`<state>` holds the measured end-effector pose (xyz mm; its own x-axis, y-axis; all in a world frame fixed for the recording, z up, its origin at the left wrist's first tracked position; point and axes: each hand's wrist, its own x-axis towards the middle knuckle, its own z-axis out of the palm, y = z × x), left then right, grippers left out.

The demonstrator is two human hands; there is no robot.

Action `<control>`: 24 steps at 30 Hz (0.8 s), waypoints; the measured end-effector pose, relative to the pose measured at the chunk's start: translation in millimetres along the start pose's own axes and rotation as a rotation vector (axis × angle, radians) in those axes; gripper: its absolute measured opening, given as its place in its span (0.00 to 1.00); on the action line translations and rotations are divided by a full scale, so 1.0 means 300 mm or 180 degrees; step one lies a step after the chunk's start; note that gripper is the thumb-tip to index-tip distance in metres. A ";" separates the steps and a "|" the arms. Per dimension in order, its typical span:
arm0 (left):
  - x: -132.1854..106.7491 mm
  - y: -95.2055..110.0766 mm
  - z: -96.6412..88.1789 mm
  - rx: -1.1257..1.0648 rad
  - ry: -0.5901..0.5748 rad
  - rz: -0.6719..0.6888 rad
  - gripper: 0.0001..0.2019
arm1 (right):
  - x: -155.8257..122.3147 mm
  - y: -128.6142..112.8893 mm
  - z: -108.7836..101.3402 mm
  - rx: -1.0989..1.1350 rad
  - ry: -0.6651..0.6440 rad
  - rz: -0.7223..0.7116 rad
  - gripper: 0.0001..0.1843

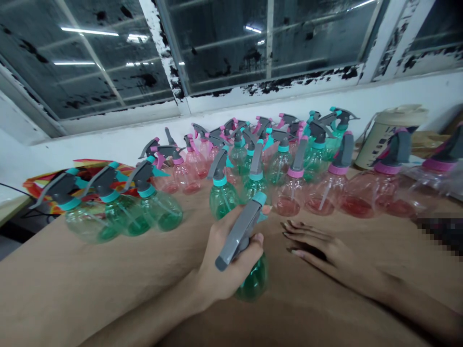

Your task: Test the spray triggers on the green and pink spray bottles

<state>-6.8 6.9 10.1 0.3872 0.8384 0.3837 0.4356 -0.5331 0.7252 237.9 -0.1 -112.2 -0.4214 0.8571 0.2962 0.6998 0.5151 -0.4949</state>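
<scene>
My left hand [220,260] is closed around the neck of a green spray bottle [253,279] with a grey and teal trigger head [240,231], held upright on the brown table [90,279]. My right hand [318,246] lies flat on the table just to the right of that bottle, fingers stretched out and empty. Behind both hands stand many spray bottles. Green ones with teal collars [222,195] are at the left and middle. Pink ones with pink collars [325,193] are at the right and back.
Three green bottles [123,212] stand in a row at the left. A beige jug [387,132] stands at the back right by the white wall. A red and yellow bag [87,171] lies at the far left. Dark windows run above the wall.
</scene>
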 end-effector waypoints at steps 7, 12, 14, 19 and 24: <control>-0.006 0.006 0.004 -0.0144 -0.0075 -0.0052 0.17 | -0.003 -0.006 0.003 -0.0039 0.0103 -0.0014 0.22; -0.008 -0.007 0.001 -0.0313 -0.0163 -0.0113 0.15 | -0.003 -0.009 0.002 -0.0140 0.0063 0.0033 0.22; -0.006 -0.009 -0.003 -0.0314 -0.0196 -0.0074 0.14 | -0.001 -0.012 0.001 -0.0143 0.0063 0.0052 0.22; 0.003 0.000 -0.009 -0.0292 -0.0203 0.0017 0.08 | -0.002 -0.009 0.003 -0.0182 0.0052 0.0039 0.21; 0.006 0.006 -0.012 -0.0359 -0.0118 0.0101 0.04 | -0.005 -0.001 0.008 -0.0263 -0.0008 0.0016 0.22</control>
<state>-8.1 7.8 14.1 0.4301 0.8153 0.3877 0.3292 -0.5415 0.7736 237.0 -1.6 -114.4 -0.4192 0.8597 0.2918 0.7471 0.5092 -0.4272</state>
